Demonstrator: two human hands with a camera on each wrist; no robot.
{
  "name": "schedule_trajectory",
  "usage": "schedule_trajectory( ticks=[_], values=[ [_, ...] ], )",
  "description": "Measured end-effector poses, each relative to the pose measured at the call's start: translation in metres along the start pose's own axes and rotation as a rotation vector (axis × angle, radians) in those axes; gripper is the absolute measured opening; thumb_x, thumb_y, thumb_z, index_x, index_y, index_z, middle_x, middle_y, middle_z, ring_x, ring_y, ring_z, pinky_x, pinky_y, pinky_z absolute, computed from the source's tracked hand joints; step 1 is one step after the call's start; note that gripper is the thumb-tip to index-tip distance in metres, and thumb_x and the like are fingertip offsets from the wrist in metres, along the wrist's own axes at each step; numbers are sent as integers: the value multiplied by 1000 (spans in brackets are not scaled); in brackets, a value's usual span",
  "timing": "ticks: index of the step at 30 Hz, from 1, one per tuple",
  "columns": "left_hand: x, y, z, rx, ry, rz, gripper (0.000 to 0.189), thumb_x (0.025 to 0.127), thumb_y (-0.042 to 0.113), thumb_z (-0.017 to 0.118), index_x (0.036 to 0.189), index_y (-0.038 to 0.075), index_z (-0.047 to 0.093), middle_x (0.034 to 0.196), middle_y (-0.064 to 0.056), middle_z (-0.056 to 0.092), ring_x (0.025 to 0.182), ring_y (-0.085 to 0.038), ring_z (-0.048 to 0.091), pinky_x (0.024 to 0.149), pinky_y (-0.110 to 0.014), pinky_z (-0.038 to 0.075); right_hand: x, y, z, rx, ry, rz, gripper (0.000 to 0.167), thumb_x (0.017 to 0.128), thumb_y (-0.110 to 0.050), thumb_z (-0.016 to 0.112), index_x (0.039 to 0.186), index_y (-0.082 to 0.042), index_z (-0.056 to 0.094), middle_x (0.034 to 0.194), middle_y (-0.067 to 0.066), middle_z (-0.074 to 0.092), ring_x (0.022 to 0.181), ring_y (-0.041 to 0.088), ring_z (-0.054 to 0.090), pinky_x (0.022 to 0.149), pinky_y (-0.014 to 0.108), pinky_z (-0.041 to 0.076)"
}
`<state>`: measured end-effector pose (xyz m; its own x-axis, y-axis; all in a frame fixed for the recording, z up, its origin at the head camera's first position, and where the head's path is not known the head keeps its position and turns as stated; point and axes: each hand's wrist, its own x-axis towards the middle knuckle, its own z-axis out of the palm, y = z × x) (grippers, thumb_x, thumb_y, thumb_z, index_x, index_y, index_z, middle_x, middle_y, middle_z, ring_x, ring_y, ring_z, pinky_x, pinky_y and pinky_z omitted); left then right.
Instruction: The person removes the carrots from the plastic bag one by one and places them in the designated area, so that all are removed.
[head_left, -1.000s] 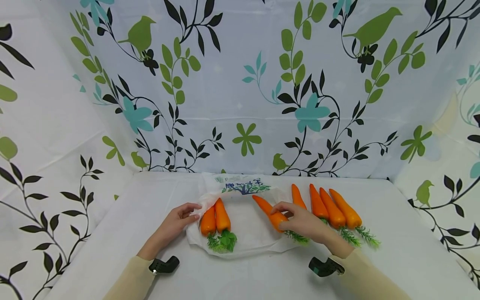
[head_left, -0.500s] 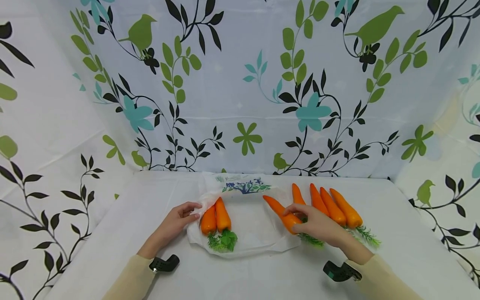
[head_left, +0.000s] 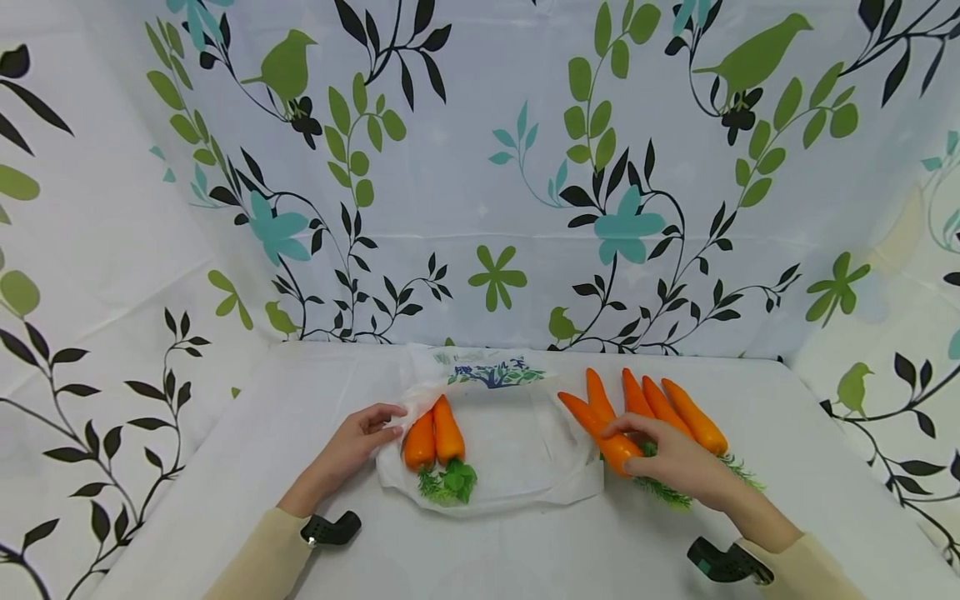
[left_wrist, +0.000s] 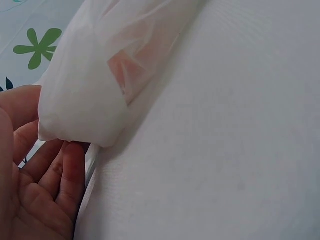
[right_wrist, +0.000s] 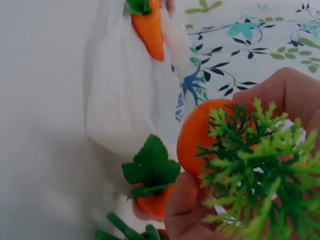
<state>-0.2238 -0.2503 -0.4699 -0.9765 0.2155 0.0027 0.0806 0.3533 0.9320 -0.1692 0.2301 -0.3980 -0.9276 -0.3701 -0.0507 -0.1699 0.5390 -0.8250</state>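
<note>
head view: right of centre, the right hand (head_left: 678, 458) pinches a smooth, tapering carrot (head_left: 592, 423); a slack grip could drop it. left of centre, the left hand (head_left: 363, 437) grips a bag (head_left: 517, 450). left wrist, top: it's thin, crinkly; tugging might tear it. right wrist, lower right: feathery fronds (right_wrist: 250, 165).

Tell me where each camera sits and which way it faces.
Head: worn on the head, facing forward and down at the table and backdrop; left hand, right hand and sleeves show.
Left wrist: on that wrist, facing the bag; left hand shows.
Right wrist: on that wrist, facing the held carrot; right hand shows.
Shared by head and right wrist: held carrot and bag.
</note>
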Motion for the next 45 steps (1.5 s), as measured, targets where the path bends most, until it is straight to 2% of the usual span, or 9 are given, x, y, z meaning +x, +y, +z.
schedule_trajectory(
  ticks=[4, 11, 18, 25, 37, 45],
  values=[
    [-1, 1, 0, 2, 4, -5, 37, 95, 25, 69, 127, 9, 62, 137, -14, 56, 108, -24, 60, 88, -24, 51, -7, 3, -8, 2, 14, 17, 38, 83, -10, 71, 120, -15, 63, 115, 8, 60, 103, 29, 51, 79, 34, 48],
    [-2, 1, 0, 4, 15, -1, 37, 96, 24, 68, 129, 8, 62, 138, -15, 55, 110, -24, 59, 90, -28, 52, -17, 12, -22, 44, 27, 43, 39, 84, -10, 72, 122, -11, 61, 123, 15, 58, 105, 30, 54, 81, 34, 51],
    [-1, 0, 0, 23, 22, -18, 37, 96, 25, 68, 128, 9, 62, 139, -15, 54, 114, -25, 58, 96, -33, 50, -25, 24, -35, 9, 58, 67, 41, 86, -11, 71, 125, -9, 59, 127, 18, 53, 108, 33, 51, 82, 35, 49],
    [0, 0, 1, 14, 21, -22, 37, 95, 26, 70, 126, 9, 63, 137, -15, 55, 110, -25, 59, 91, -29, 52, -35, 37, -50, 6, 76, 70, 43, 89, -11, 68, 130, -5, 56, 133, 21, 52, 114, 35, 50, 83, 33, 51],
    [2, 1, 0, 26, 12, -17, 37, 95, 26, 69, 127, 9, 62, 137, -14, 56, 108, -24, 59, 91, -29, 52, -51, 60, -75, -21, 122, 65, 41, 94, -10, 63, 132, 0, 53, 139, 26, 46, 117, 41, 50, 78, 27, 53],
    [3, 1, 1, 42, 24, -26, 36, 95, 27, 70, 127, 10, 63, 139, -12, 55, 116, -25, 57, 101, -40, 47, -57, 74, -90, -33, 146, 121, 45, 96, -12, 62, 136, 3, 48, 139, 30, 44, 114, 40, 51, 77, 28, 53]
  ],
)
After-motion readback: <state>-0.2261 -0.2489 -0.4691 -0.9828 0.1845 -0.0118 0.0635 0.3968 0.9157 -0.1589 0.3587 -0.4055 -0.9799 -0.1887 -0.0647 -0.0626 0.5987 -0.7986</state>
